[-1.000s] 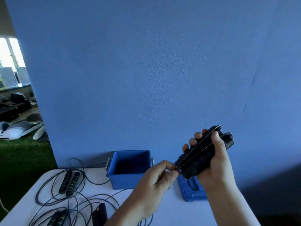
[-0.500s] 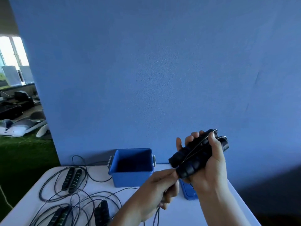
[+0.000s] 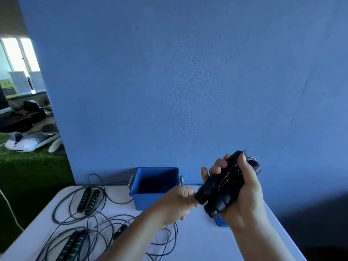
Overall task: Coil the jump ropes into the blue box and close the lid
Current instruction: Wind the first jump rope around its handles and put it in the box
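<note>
**Wrapping cord on handles: clamp hard, feed taut**

My right hand (image 3: 246,194) is clenched round two black foam jump-rope handles (image 3: 212,191). I hold them side by side in the air, in front of and to the right of the open blue plastic box (image 3: 150,201). A thin black cord (image 3: 228,172) runs lengthwise over the handles, under my thumb. My left hand (image 3: 177,202) is at the handles' lower end with fingers curled. It's motion-blurred, so I can't tell if it actually pinches the cord. Slack cord hangs from below it onto the white table (image 3: 203,245).

My take on doing this well:
- The thumb pins the laid turns so none slips off the handle ends.
- The left hand feeds cord under light tension, each turn beside the last, with no crossing.
- The slack needs watching. It lies close to the other jump ropes (image 3: 88,201) on the table's left and could snag them.
- The bundle has to finish compact enough for the box.

The flat blue lid (image 3: 221,222) lies on the table under my right hand, mostly hidden. The box interior is dark, and I see no rope in it.
</note>
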`<state>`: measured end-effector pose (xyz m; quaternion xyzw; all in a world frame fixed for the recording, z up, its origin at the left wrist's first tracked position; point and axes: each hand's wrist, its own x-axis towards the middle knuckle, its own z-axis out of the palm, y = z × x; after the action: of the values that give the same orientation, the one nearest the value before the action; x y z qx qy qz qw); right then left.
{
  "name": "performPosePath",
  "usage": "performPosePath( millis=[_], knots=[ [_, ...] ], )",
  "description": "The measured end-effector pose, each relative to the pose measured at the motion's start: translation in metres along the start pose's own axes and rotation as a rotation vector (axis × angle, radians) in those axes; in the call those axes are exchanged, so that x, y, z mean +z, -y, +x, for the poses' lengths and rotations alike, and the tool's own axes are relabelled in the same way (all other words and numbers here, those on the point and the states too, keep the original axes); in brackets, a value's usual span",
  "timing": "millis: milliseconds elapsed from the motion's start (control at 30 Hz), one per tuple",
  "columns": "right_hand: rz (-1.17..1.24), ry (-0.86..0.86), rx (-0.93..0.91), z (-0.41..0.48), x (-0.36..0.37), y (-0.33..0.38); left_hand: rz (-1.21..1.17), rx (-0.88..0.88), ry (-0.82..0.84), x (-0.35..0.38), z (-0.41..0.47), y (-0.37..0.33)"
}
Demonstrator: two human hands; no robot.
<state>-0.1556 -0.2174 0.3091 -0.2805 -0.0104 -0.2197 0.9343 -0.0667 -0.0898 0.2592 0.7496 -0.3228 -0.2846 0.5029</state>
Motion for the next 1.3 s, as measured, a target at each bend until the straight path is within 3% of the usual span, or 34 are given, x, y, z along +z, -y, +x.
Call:
performPosePath(
  millis=[333, 700, 967, 1067, 1300],
  knots=[
    [-0.250, -0.048, 0.019, -0.003, -0.022, 0.002, 0.249, 0.050, -0.075, -0.030, 0.006, -0.033],
    [-0.287, -0.282, -0.089, 0.002, -0.033, -0.007, 0.059, -0.003, -0.197, -0.006, -0.006, -0.056],
    [-0.247, -0.402, -0.198, 0.004, -0.026, -0.016, 0.077, 0.071, -0.333, 0.018, -0.024, -0.053],
    [-0.258, -0.433, -0.237, 0.003, -0.017, -0.015, -0.015, 0.100, -0.382, 0.031, -0.030, -0.049],
    [-0.231, -0.461, -0.178, 0.009, -0.015, -0.019, -0.087, 0.173, -0.521, 0.046, -0.037, -0.037]
  ],
)
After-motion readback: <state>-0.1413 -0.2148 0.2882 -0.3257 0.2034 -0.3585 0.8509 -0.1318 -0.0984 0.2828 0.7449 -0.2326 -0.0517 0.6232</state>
